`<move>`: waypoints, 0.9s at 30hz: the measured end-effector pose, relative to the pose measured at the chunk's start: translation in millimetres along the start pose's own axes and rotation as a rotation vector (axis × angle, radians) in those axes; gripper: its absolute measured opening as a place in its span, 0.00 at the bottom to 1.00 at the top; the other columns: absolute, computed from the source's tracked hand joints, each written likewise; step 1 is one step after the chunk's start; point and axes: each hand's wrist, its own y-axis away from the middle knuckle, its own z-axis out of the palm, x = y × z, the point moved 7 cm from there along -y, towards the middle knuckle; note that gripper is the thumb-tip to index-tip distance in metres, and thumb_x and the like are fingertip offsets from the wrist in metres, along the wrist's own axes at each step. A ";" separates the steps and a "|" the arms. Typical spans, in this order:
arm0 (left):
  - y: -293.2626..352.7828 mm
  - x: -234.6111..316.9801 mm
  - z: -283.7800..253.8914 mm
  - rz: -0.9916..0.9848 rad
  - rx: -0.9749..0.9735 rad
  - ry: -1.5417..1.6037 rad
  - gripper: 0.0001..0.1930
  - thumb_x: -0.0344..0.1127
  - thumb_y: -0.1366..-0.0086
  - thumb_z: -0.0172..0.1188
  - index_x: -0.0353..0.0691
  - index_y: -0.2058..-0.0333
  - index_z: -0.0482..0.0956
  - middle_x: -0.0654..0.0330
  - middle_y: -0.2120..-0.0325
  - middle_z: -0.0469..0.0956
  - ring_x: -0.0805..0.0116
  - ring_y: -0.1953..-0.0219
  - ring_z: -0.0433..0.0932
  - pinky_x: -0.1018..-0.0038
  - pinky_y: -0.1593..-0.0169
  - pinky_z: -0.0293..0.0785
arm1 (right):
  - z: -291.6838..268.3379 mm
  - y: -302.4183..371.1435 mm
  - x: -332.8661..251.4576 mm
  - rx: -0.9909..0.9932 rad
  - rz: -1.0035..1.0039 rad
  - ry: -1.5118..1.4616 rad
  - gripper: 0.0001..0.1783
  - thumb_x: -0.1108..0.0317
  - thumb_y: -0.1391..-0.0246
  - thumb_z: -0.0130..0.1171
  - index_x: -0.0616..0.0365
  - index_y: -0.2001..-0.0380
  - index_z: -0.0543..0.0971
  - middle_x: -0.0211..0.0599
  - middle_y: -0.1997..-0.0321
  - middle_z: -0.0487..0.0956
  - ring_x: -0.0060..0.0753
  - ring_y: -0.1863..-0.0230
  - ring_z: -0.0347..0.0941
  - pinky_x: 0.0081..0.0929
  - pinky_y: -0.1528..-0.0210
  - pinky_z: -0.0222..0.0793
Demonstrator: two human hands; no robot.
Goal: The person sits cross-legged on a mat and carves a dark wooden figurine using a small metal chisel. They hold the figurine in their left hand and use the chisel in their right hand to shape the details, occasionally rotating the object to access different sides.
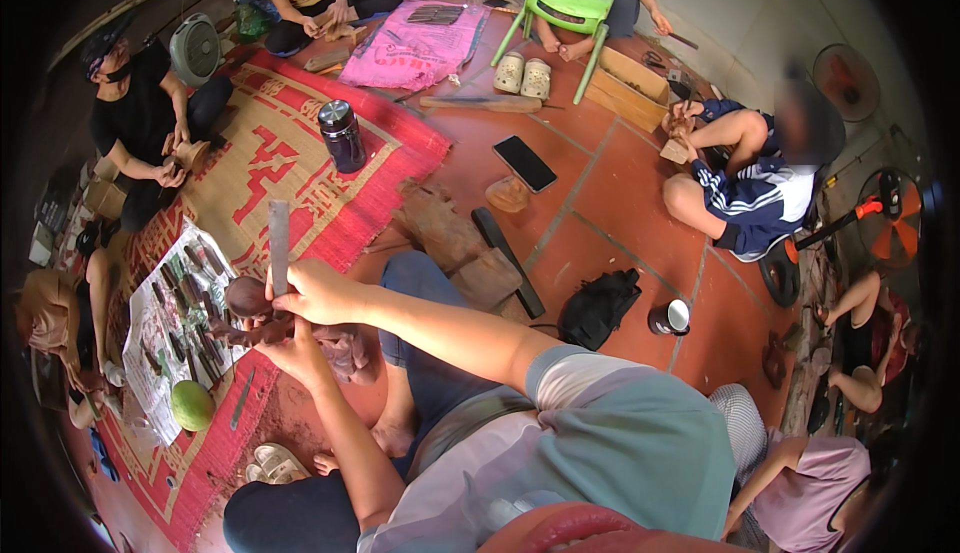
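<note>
Right grip [322, 293] curled around flat tool [279, 243]

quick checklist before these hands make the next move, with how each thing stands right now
1. Flat tool gripped: ok, upright in the right hand.
2. Carved figure supported: ok, the left hand holds it.
3. Left fingers clear of the tool's lower end: cannot tell, the right hand hides that end.
4. Hands protected: not ok, both are bare.
5. Loose tools apart from the figure: ok, they lie on the paper sheet.
6. Phone and mug away from the work: ok, both are on the tiled floor, apart from the figure.
</note>
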 end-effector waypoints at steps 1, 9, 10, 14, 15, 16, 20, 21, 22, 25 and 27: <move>-0.7 -1.7 1.2 -0.006 -0.016 0.034 0.37 0.27 0.49 0.71 0.30 0.43 0.60 0.49 0.48 0.68 0.61 0.48 0.70 0.68 0.44 0.69 | -2.8 -1.9 2.6 0.023 0.012 -0.022 0.07 0.75 0.53 0.61 0.61 0.68 0.75 0.46 0.70 0.78 0.46 0.64 0.78 0.36 0.63 0.70; -3.7 5.0 5.2 0.051 -0.109 0.112 0.31 0.27 0.50 0.71 0.30 0.48 0.67 0.52 0.51 0.72 0.64 0.51 0.73 0.70 0.46 0.68 | -1.1 1.6 -10.7 0.016 -0.038 0.062 0.07 0.74 0.55 0.61 0.59 0.69 0.79 0.44 0.72 0.80 0.43 0.67 0.79 0.36 0.62 0.71; -3.9 -3.2 2.8 0.031 -0.115 0.102 0.31 0.28 0.50 0.71 0.30 0.48 0.67 0.52 0.51 0.72 0.64 0.51 0.73 0.70 0.46 0.69 | -0.6 2.4 -5.7 0.005 -0.003 0.049 0.07 0.73 0.55 0.61 0.59 0.69 0.79 0.45 0.72 0.80 0.44 0.67 0.79 0.36 0.62 0.71; -6.8 1.9 5.0 0.001 -0.171 0.068 0.31 0.30 0.49 0.70 0.30 0.47 0.67 0.52 0.51 0.73 0.64 0.51 0.73 0.69 0.46 0.69 | -11.7 -3.8 19.8 0.105 0.051 -0.074 0.07 0.73 0.55 0.62 0.59 0.70 0.78 0.46 0.71 0.80 0.46 0.65 0.78 0.37 0.61 0.71; -7.3 -0.4 2.8 0.002 -0.157 0.056 0.31 0.29 0.48 0.70 0.30 0.47 0.66 0.52 0.51 0.72 0.64 0.50 0.72 0.69 0.45 0.68 | -10.8 -2.3 13.6 0.091 0.035 -0.063 0.07 0.73 0.55 0.62 0.59 0.70 0.78 0.46 0.71 0.80 0.46 0.65 0.78 0.37 0.61 0.71; -6.7 -4.2 0.2 0.002 -0.142 0.043 0.31 0.29 0.47 0.69 0.30 0.47 0.66 0.53 0.50 0.71 0.64 0.50 0.72 0.69 0.45 0.68 | -7.9 2.3 6.5 0.077 0.019 -0.052 0.07 0.72 0.55 0.63 0.59 0.70 0.78 0.46 0.70 0.80 0.46 0.65 0.78 0.37 0.61 0.71; -5.6 -5.1 4.1 -0.009 -0.158 0.073 0.31 0.30 0.47 0.70 0.29 0.47 0.66 0.52 0.51 0.72 0.65 0.50 0.71 0.69 0.45 0.68 | -2.4 6.7 4.6 0.092 0.025 -0.019 0.07 0.72 0.55 0.63 0.59 0.70 0.78 0.45 0.71 0.80 0.46 0.66 0.78 0.37 0.61 0.71; -7.8 -3.5 3.7 -0.006 -0.159 0.066 0.31 0.30 0.47 0.70 0.29 0.47 0.66 0.52 0.51 0.72 0.65 0.50 0.71 0.69 0.45 0.68 | -5.5 2.7 9.7 0.100 0.059 -0.037 0.07 0.72 0.55 0.63 0.59 0.70 0.78 0.45 0.71 0.80 0.46 0.66 0.78 0.37 0.61 0.71; -8.2 -2.6 4.4 -0.015 -0.153 0.097 0.31 0.32 0.49 0.71 0.31 0.47 0.68 0.52 0.51 0.73 0.62 0.50 0.73 0.66 0.45 0.68 | -12.3 0.1 12.1 0.112 0.092 -0.101 0.08 0.73 0.55 0.63 0.60 0.70 0.77 0.46 0.71 0.79 0.47 0.65 0.78 0.37 0.61 0.71; -6.7 0.8 4.2 0.032 -0.138 0.049 0.30 0.32 0.49 0.71 0.31 0.48 0.69 0.52 0.51 0.73 0.61 0.50 0.73 0.66 0.45 0.68 | -11.5 3.9 6.1 0.083 0.022 -0.005 0.07 0.74 0.53 0.61 0.61 0.69 0.77 0.46 0.70 0.80 0.47 0.64 0.78 0.38 0.60 0.71; -8.0 -0.4 4.0 0.029 -0.141 0.091 0.31 0.31 0.48 0.70 0.30 0.47 0.68 0.52 0.51 0.73 0.61 0.50 0.73 0.66 0.46 0.68 | -0.9 9.1 0.4 0.060 0.025 -0.047 0.07 0.74 0.53 0.61 0.60 0.68 0.77 0.47 0.69 0.79 0.48 0.63 0.78 0.38 0.60 0.71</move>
